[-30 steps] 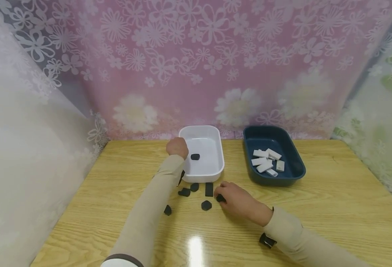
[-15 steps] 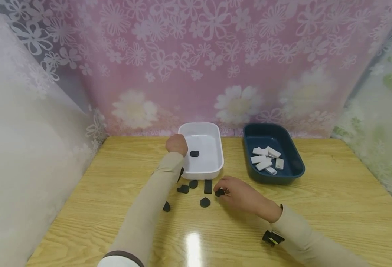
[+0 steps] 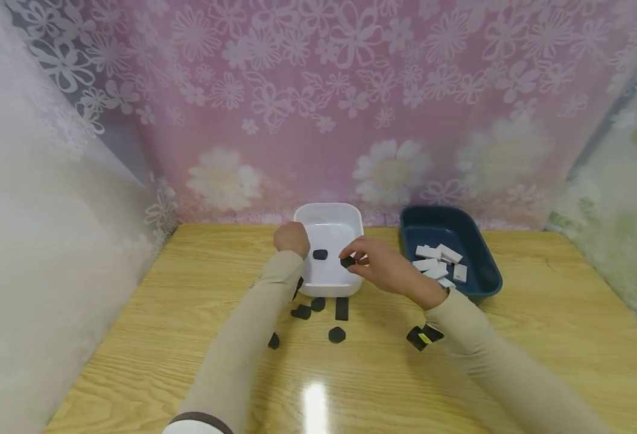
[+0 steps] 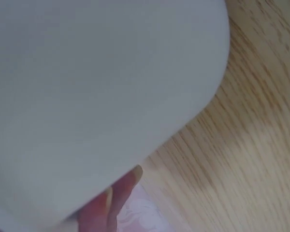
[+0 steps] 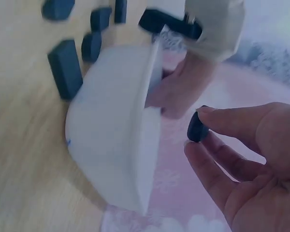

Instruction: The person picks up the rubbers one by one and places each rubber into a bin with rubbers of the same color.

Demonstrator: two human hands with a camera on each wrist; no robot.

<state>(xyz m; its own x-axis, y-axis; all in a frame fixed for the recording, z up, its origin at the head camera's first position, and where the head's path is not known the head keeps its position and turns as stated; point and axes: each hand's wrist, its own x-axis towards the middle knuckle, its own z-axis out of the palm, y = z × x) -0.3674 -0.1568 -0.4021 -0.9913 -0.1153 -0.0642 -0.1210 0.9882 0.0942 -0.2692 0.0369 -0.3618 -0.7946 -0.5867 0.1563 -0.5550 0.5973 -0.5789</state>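
Observation:
My right hand (image 3: 380,262) pinches a small black block (image 5: 198,126) between thumb and fingers, held over the inside of the white plastic tub (image 3: 329,290). At the tub's left side, my left hand (image 3: 292,238) grips the rim; its fingertips (image 4: 135,173) show under the tub's outer wall in the left wrist view. Another black block (image 3: 320,254) lies on the tub floor. In front of the tub, several more black pieces sit on the wooden table, among them a rectangular one (image 3: 342,308) and a hexagonal one (image 3: 337,334).
A dark blue tub (image 3: 493,288) stands to the right with several white blocks (image 3: 428,252) inside; my right wrist passes over its near left side. A pink floral curtain (image 3: 318,120) hangs right behind both tubs. The left sleeve (image 3: 242,337) partly covers one black piece (image 3: 274,341).
My right hand has lifted the black block off the table and carried it forward, over the white tub. My left hand has stayed on the tub's rim.

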